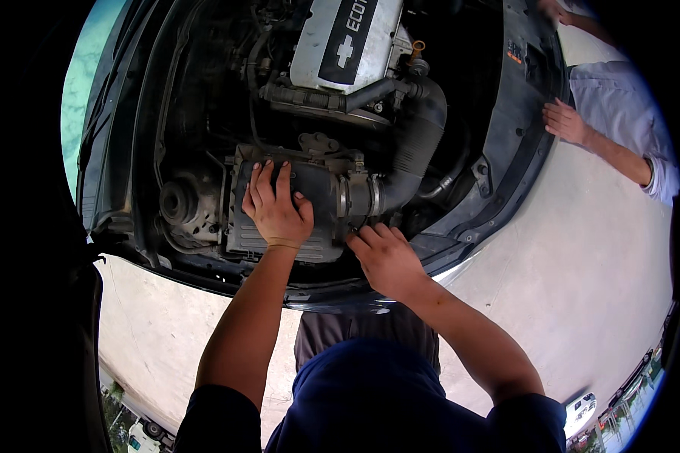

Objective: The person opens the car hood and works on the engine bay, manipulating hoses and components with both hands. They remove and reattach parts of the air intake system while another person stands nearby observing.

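Observation:
My left hand [281, 211] lies on the black air filter box [319, 198], its fingers stretched over the lid and nothing held in them. Just right of the box, my right hand [391, 263] has its fingers bent and pressed together by the near side of the intake pipe joint [361, 196]. What those fingertips grip is hidden. A metal hose clamp [344, 198] rings the joint beside the box. From there the ribbed black air intake hose [417, 140] curves away toward the engine.
A silver and black engine cover [347, 45] sits at the far side, with a yellow dipstick ring [418, 46] beside it. A strut mount [177, 201] stands left of the box. Another person's hand [568, 122] rests by the car's front edge [533, 155].

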Demonstrator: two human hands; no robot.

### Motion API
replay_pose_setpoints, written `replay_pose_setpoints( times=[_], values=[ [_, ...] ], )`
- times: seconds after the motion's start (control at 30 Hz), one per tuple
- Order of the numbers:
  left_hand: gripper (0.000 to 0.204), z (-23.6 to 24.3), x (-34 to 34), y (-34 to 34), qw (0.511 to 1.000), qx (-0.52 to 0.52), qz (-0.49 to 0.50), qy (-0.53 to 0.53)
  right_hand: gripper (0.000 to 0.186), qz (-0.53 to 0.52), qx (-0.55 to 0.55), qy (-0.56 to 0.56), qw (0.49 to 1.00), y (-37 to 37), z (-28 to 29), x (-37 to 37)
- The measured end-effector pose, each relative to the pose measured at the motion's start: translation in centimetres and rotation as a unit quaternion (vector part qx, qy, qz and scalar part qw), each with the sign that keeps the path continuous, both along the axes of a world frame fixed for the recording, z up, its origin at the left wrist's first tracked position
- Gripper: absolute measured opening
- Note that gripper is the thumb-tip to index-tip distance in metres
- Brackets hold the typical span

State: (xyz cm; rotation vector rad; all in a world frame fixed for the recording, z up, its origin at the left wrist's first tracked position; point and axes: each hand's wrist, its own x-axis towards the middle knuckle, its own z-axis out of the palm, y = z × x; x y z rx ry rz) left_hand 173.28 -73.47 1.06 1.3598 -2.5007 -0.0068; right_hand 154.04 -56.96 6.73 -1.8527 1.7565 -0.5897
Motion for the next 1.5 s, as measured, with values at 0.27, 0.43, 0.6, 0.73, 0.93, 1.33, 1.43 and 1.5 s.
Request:
replay_pose_setpoints(
  times=[0.27,0.43,0.6,0.73,0.93,1.33,1.43,1.5],
  values=[
    [0.06,0.0,0.2,-0.1,1.0,0.008,0.008,0.0,0.027,-0.009,0.017,0.011,1.0,-0.3,-0.3,-0.2],
    [0.062,0.2,-0.1,0.0,1.0,0.016,0.008,-0.006,0.034,-0.023,0.2,-0.008,0.98,-0.2,0.8,0.9],
    [0.063,0.6,0.0,0.2,1.0,0.023,0.008,-0.009,0.038,-0.061,-0.061,0.007,0.996,0.0,0.2,0.4],
    [0.063,0.7,-0.3,0.0,1.0,0.02,-0.001,-0.002,0.04,-0.042,0.231,-0.023,0.972,0.3,0.0,0.7],
    [0.063,0.9,-0.4,0.0,1.0,0.023,0.003,-0.012,0.032,-0.067,0.117,-0.028,0.991,-0.2,0.6,0.2],
    [0.06,1.4,-0.5,0.1,0.999,0.015,0.0,-0.032,0.043,-0.082,0.038,-0.02,0.996,0.2,1.0,0.1],
    [0.061,1.2,-0.6,0.0,1.0,0.013,-0.007,-0.024,0.044,-0.089,0.086,-0.037,0.992,0.8,0.2,0.4],
    [0.062,0.8,-0.4,0.0,1.0,0.018,-0.001,-0.018,0.047,-0.068,0.11,-0.029,0.991,0.7,-0.5,0.4]
  ],
)
